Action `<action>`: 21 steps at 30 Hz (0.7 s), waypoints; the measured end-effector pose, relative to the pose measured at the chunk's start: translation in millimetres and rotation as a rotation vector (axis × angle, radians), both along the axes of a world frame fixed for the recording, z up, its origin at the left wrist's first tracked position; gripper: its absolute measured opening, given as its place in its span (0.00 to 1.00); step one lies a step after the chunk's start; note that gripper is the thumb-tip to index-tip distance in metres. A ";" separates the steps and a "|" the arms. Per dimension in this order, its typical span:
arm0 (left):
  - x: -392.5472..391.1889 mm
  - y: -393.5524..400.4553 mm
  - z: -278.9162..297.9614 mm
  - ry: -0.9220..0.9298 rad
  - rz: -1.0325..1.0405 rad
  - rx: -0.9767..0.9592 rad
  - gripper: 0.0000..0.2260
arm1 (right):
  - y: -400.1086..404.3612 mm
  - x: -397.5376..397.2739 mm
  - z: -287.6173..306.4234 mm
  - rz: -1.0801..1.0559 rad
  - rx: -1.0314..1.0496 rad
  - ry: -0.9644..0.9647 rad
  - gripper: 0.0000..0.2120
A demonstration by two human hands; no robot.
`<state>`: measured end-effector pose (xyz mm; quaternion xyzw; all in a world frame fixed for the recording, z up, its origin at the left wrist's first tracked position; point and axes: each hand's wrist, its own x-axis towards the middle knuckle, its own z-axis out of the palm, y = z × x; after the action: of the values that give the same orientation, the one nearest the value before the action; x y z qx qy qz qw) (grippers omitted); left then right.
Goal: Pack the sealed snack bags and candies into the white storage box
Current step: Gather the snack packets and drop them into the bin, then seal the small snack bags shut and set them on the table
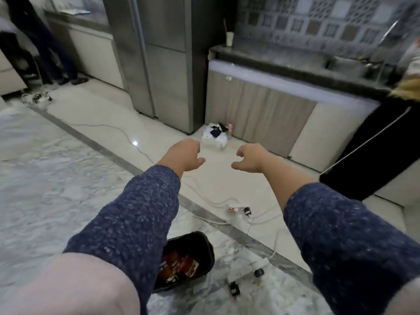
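Both arms in speckled blue knit sleeves reach forward; the left hand [185,153] and right hand [250,158] are empty, fingers loosely curled. Red snack packets [179,266] sit in a black plastic bin [208,244] on the marble floor below the left arm.

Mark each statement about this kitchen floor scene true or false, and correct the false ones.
1. Both hands are empty. True.
2. The black basket on the floor holds red snack packets. True.
3. The white storage box sits on the counter. False: it sits on the floor beside the cabinet.
4. The left hand grips the basket. False: it is held out in the air, touching nothing.
5. A bottle stands next to the white box. True.
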<state>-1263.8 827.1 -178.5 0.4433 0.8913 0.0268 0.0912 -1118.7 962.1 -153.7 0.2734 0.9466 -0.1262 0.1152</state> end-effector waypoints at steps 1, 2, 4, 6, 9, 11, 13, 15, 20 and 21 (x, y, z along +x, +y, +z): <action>7.1 6.6 12.7 0.020 -0.040 0.016 0.21 | 0.0 12.3 12.5 -0.045 0.022 0.021 0.26; 14.5 12.9 23.9 0.037 -0.085 0.030 0.20 | 0.1 25.5 23.1 -0.093 0.038 0.036 0.25; 31.1 23.3 44.1 0.073 -0.184 0.045 0.20 | -2.9 54.0 40.7 -0.195 0.058 0.061 0.25; 46.6 33.4 58.4 0.076 -0.256 0.063 0.22 | -8.8 83.1 53.6 -0.300 0.074 0.093 0.26; 79.9 48.3 76.3 0.057 -0.375 0.103 0.19 | -23.7 131.7 69.3 -0.436 0.093 0.093 0.25; 112.6 55.0 85.4 0.035 -0.464 0.123 0.18 | -35.1 169.3 76.0 -0.529 0.114 0.101 0.26; 150.2 61.6 89.7 0.020 -0.560 0.132 0.20 | -47.3 209.4 80.0 -0.637 0.130 0.116 0.26; 185.6 69.5 89.8 0.017 -0.660 0.132 0.21 | -59.7 246.0 84.8 -0.737 0.139 0.119 0.26; 291.8 81.9 106.4 0.021 -0.959 0.164 0.20 | -102.9 347.6 105.0 -1.001 0.169 0.103 0.27; 317.2 81.6 111.4 0.028 -1.019 0.173 0.20 | -114.5 369.9 108.8 -1.058 0.184 0.100 0.27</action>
<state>-946.6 908.7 -67.1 0.8273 0.5580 0.0469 0.0440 -748.8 847.6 -44.9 0.7157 0.6909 -0.0965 -0.0339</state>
